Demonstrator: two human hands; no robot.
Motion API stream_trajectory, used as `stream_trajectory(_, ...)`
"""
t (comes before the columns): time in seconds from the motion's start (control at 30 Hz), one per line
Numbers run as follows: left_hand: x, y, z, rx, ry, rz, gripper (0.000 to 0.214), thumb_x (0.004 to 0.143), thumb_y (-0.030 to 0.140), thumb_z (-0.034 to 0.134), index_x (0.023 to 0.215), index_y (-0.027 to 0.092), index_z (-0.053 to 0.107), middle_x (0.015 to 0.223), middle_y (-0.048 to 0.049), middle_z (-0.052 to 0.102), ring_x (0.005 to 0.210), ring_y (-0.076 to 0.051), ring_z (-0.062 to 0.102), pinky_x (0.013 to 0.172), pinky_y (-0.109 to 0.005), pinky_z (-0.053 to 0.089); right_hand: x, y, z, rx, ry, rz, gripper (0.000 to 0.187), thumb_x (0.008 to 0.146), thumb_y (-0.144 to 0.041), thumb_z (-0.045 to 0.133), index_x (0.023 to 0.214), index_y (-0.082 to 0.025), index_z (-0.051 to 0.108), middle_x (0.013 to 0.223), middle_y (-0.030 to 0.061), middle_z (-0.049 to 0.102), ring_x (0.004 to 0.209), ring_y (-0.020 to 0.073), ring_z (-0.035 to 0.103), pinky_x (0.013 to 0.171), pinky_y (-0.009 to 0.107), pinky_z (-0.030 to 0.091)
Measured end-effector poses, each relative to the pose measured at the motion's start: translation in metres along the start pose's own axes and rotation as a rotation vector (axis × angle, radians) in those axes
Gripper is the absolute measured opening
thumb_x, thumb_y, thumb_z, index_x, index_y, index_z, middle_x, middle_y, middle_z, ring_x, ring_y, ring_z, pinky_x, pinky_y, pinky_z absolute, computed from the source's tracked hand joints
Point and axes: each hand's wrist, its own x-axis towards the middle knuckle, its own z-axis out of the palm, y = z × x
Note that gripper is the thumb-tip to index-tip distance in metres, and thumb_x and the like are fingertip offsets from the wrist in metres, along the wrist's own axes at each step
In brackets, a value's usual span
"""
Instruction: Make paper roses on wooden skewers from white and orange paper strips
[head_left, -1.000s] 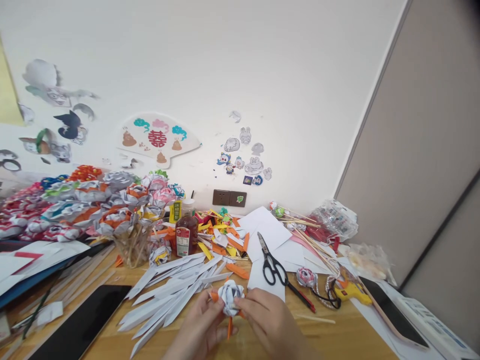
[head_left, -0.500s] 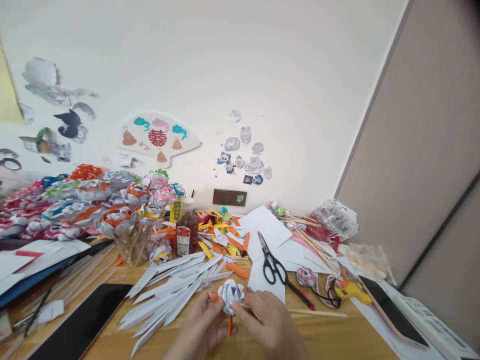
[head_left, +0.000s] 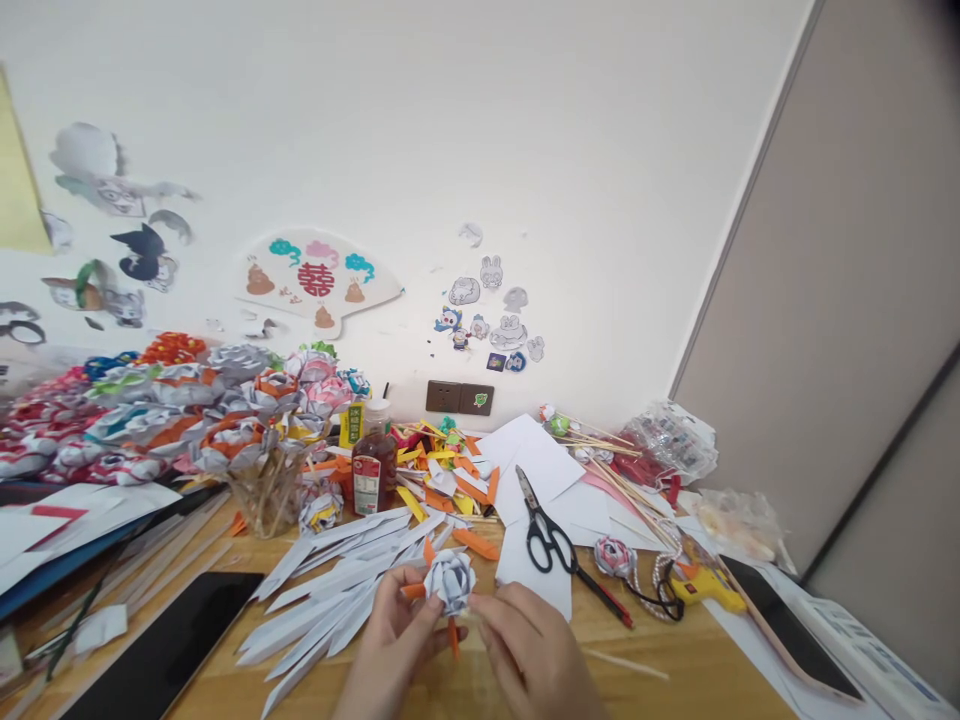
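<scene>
A white paper flower (head_left: 450, 582) with orange paper petals sticking out at its left, top and bottom is held above the table in front of me. My left hand (head_left: 401, 632) is closed around its left and lower side, thumb on the white folds. My right hand (head_left: 525, 645) is closed in a pinch at the flower's right edge. A thin wooden stick (head_left: 628, 664) emerges beyond the right hand and seems to run beneath it to the flower; its middle is hidden. Folded white paper strips (head_left: 345, 590) lie fanned out left of the hands.
Black-handled scissors (head_left: 551, 540) and a red-and-black pen (head_left: 606, 595) lie on white sheets. A yellow glue gun (head_left: 705, 588) sits at right. Phones (head_left: 161, 650) lie on both sides. A bottle (head_left: 373, 465) stands behind the strips; many paper flowers (head_left: 232, 440) fill the left.
The flower and my left hand have shifted slightly left. The flower has turned, so more orange petals show. The stick now slants lower at right.
</scene>
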Motion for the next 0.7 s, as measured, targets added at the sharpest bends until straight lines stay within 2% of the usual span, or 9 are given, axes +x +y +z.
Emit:
stream_trajectory(0.13,-0.006,0.000,0.000,0.028,-0.105,-0.002,0.039,0.061,0.036,0.084,0.075,0.023,0.049,0.071,0.0047,0.062,0.068,-0.015,0.059,0.063,-0.030,0.053,-0.005,-0.003,0.012,0.098,0.035,0.152,0.023,0.096,-0.018,0.039,0.110,-0.018,0.057,0.081,0.0071,0.063,0.070,0.0179,0.062,0.061,0.025,0.052)
stream_trajectory(0.23,-0.010,-0.002,0.002,0.025,-0.177,-0.013,0.036,0.064,0.034,0.083,0.076,0.023,0.051,0.074,0.0039,0.062,0.071,-0.014,0.058,0.066,-0.028,0.051,-0.007,-0.002,0.016,0.118,0.042,0.171,0.023,0.094,-0.015,0.041,0.110,-0.018,0.058,0.080,0.0069,0.062,0.070,0.0176,0.062,0.059,0.024,0.051)
stream_trajectory(0.33,-0.013,-0.003,0.005,-0.015,-0.167,0.001,0.036,0.063,0.038,0.082,0.078,0.024,0.052,0.076,0.0034,0.062,0.073,-0.015,0.058,0.069,-0.029,0.050,-0.007,-0.002,0.015,0.147,0.049,0.158,0.026,0.094,-0.013,0.039,0.112,-0.018,0.057,0.081,0.0069,0.062,0.072,0.0175,0.061,0.062,0.025,0.051)
stream_trajectory(0.47,-0.014,-0.001,0.005,-0.024,-0.108,-0.091,0.038,0.063,0.052,0.077,0.076,0.025,0.054,0.078,0.0030,0.063,0.078,-0.017,0.058,0.074,-0.030,0.048,-0.005,-0.002,0.012,0.189,0.050,0.211,0.026,0.094,-0.013,0.040,0.110,-0.019,0.059,0.083,0.0059,0.060,0.072,0.0164,0.061,0.064,0.024,0.050)
stream_trajectory(0.63,-0.012,0.002,0.002,0.058,-0.143,-0.137,0.036,0.065,0.050,0.077,0.076,0.025,0.052,0.077,0.0037,0.062,0.075,-0.015,0.054,0.070,-0.027,0.046,-0.007,0.001,0.009,0.203,0.065,0.201,0.029,0.096,-0.017,0.038,0.114,-0.019,0.061,0.081,0.0059,0.059,0.070,0.0159,0.060,0.062,0.024,0.048)
stream_trajectory(0.7,-0.012,0.002,0.002,0.075,-0.147,-0.128,0.036,0.067,0.049,0.076,0.076,0.025,0.052,0.077,0.0039,0.060,0.075,-0.015,0.054,0.068,-0.026,0.046,-0.010,0.004,0.010,0.223,0.034,0.230,0.028,0.097,-0.022,0.039,0.111,-0.020,0.063,0.080,0.0057,0.059,0.068,0.0164,0.059,0.061,0.024,0.047)
